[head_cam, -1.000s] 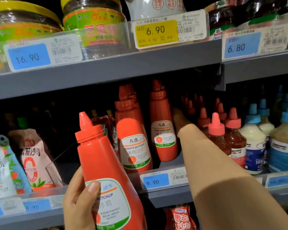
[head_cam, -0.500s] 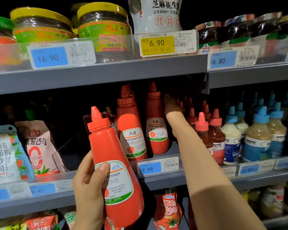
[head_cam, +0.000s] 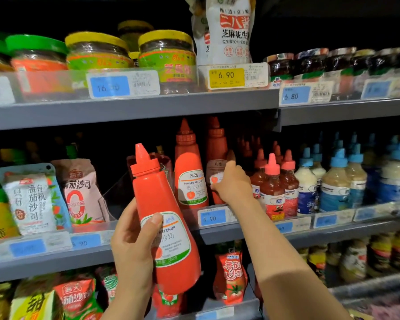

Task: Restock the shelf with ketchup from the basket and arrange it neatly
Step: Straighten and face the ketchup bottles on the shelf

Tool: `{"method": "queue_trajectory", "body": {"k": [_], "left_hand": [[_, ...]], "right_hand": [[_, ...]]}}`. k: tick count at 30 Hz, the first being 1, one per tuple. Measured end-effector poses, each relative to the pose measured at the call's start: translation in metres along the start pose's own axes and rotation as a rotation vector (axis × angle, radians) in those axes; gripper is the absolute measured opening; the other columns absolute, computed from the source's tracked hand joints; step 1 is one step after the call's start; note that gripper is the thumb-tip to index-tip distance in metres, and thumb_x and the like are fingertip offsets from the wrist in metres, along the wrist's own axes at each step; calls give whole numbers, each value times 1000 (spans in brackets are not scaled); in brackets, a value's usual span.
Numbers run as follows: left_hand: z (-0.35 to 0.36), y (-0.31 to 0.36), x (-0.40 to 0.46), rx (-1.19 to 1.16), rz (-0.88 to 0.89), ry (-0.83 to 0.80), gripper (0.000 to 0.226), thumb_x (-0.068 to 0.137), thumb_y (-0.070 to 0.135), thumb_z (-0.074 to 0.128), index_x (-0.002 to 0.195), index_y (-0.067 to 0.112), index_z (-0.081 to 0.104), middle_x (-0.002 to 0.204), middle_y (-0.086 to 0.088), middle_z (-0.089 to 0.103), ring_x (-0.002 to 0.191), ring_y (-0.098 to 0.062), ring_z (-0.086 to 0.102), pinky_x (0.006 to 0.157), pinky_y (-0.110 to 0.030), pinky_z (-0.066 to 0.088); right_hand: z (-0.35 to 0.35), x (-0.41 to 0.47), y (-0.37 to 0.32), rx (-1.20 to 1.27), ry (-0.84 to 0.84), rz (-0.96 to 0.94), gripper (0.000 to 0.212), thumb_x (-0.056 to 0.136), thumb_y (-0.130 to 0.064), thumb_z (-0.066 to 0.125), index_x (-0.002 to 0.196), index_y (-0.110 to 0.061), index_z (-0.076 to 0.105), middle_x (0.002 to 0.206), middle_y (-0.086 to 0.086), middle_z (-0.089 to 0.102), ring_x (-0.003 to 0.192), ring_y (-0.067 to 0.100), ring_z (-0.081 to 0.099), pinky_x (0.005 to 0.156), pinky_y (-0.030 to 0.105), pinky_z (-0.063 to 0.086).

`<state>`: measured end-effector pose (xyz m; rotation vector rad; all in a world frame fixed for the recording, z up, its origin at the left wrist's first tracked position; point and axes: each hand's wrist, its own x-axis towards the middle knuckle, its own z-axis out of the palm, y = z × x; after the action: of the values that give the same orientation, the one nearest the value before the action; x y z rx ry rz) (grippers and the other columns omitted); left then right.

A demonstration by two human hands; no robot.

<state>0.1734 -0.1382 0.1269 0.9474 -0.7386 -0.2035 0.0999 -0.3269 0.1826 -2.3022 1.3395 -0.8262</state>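
The middle grey metal shelf (head_cam: 217,234) already carries two tall red plastic squeeze bottles of ketchup. One stands at the front of the row, its white oval label facing out (head_cam: 189,174). The second (head_cam: 215,144) stands just beside it on the right, partly hidden.

The person's right hand (head_cam: 232,183) reaches into the shelf and rests on the second bottle at label height. Its fingers (head_cam: 230,165) wrap the bottle's right side and the thumb lies on the label. This reads as an adjustment of position or facing, though the exact aim cannot be told.

The left hand (head_cam: 134,241) holds a third red ketchup bottle with a pointed cap (head_cam: 164,218) in front of the shelf, tilted slightly and not yet placed. Its thumb presses on the label and its fingers curl round the back of the bottle.

A clear plastic divider (head_cam: 116,192) marks off a dark gap to the left of the standing bottles. That gap appears free to take stock.

Judgement: the task is partly done. At least two bottles are shelved, one is in hand, and placing and final aligning remain. The basket is not in view, so the count of remaining bottles cannot be told.

A blue price tag reading 9.90 (head_cam: 211,218) sits on the shelf edge below the ketchup row.
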Motion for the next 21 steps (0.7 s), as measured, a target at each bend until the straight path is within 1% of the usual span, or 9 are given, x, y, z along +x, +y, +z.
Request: {"method": "queue_trajectory", "body": {"k": [2, 7, 10, 12, 14, 16, 17, 19, 21], "left_hand": [[-2, 2, 2, -10, 1, 2, 47, 70, 21, 61, 117, 15, 62, 91, 0, 72, 77, -17, 70, 59, -23, 55], [-6, 0, 7, -20, 33, -4, 55, 60, 38, 70, 112, 20, 65, 90, 2, 72, 78, -16, 70, 61, -23, 55], [-6, 0, 8, -7, 53, -3, 61, 59, 42, 68, 115, 19, 64, 93, 1, 73, 83, -18, 69, 65, -25, 55], [-4, 0, 8, -10, 71, -12, 62, 60, 42, 69, 116, 18, 63, 94, 1, 73, 84, -18, 69, 66, -26, 55], [1, 3, 7, -20, 82, -26, 61, 60, 42, 69, 116, 20, 63, 94, 3, 73, 85, -16, 70, 67, -24, 55], [10, 6, 6, -13, 109, -56, 57, 60, 42, 69, 115, 27, 63, 94, 7, 73, 83, -11, 69, 65, -21, 54], [16, 8, 5, 14, 134, -81, 55, 60, 42, 70, 114, 32, 63, 93, 8, 73, 81, -10, 69, 63, -21, 53], [30, 12, 2, 92, 190, -139, 54, 62, 43, 72, 115, 42, 62, 99, 9, 71, 84, -9, 67, 65, -23, 52], [46, 14, -3, 195, 272, -208, 57, 63, 42, 72, 118, 47, 59, 112, 19, 66, 101, -4, 64, 81, -25, 53]], "right_hand": [[2, 11, -3, -43, -13, 28, 80, 82, -26, 72, 143, -5, 25, 131, 19, 47, 117, 36, 52, 93, 39, 45], [6, 23, -4, -129, -33, 48, 43, 84, -27, 70, 115, 1, 59, 118, 17, 59, 106, 33, 59, 79, 32, 46], [6, 23, -5, -139, -50, 65, 41, 85, -29, 68, 113, 1, 59, 117, 17, 59, 105, 33, 59, 78, 32, 46], [2, 15, -5, -103, 3, 51, 49, 86, -30, 67, 122, -2, 50, 122, 17, 55, 110, 34, 56, 85, 36, 46], [-6, -8, -2, 84, 198, -81, 52, 91, -28, 60, 133, -8, 38, 127, 13, 50, 115, 29, 53, 89, 36, 45], [-19, -48, 0, 398, 343, -266, 44, 94, -27, 54, 135, -19, 41, 122, 1, 56, 109, 13, 56, 87, 27, 48], [-25, -70, 1, 541, 319, -312, 37, 95, -30, 53, 130, -25, 47, 113, -6, 61, 100, 5, 59, 83, 24, 49], [-37, -113, 2, 740, 116, -329, 32, 89, -44, 55, 119, -32, 55, 100, -11, 67, 90, 3, 64, 79, 27, 53], [-49, -136, 2, 827, -46, -315, 43, 77, -55, 64, 115, -37, 58, 102, -10, 70, 94, 7, 67, 81, 31, 54]]}}
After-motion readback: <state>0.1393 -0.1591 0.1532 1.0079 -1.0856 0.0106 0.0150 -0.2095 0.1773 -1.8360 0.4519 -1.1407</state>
